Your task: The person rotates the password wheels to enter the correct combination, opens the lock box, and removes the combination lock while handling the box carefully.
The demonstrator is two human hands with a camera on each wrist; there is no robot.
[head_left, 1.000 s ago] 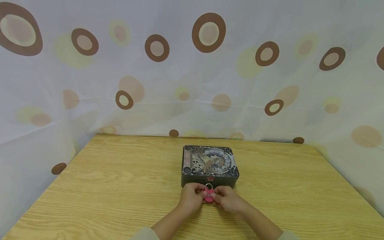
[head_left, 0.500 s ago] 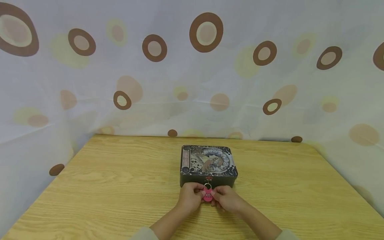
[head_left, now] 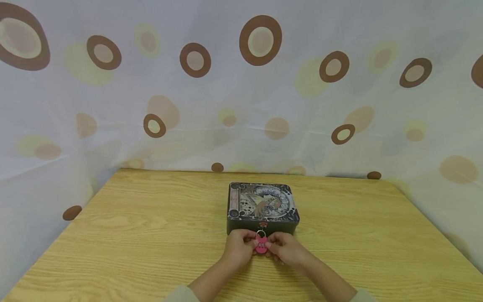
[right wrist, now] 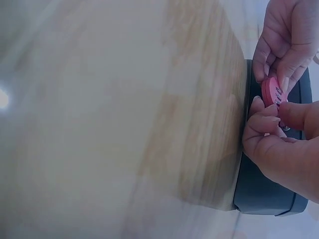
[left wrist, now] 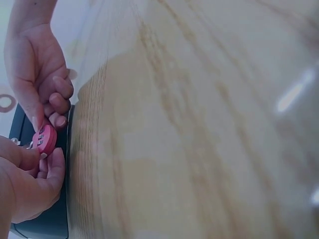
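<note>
A pink combination padlock (head_left: 261,244) with a silver shackle hangs at the front of a dark tin box (head_left: 262,203), just below its red-centred clasp (head_left: 263,225). My left hand (head_left: 240,248) pinches the lock's left side between thumb and fingers. On the other side my right hand (head_left: 286,250) grips it the same way, thumb by the number dials. The left wrist view shows the lock's round body (left wrist: 45,139) edge-on between both hands. In the right wrist view, fingers cover part of the padlock (right wrist: 272,92), and its dials face the thumbs.
The box's lid carries an ornate printed picture and is closed. It stands on a wood-grain table (head_left: 151,218), in the middle toward the back. Behind the table hangs a pale curtain (head_left: 226,96) with brown and beige circles.
The padlock has tilted slightly in the fingers, so its row of dials shows more plainly. Both hands keep their hold, and the box stays in place; the head view shifted a little.
</note>
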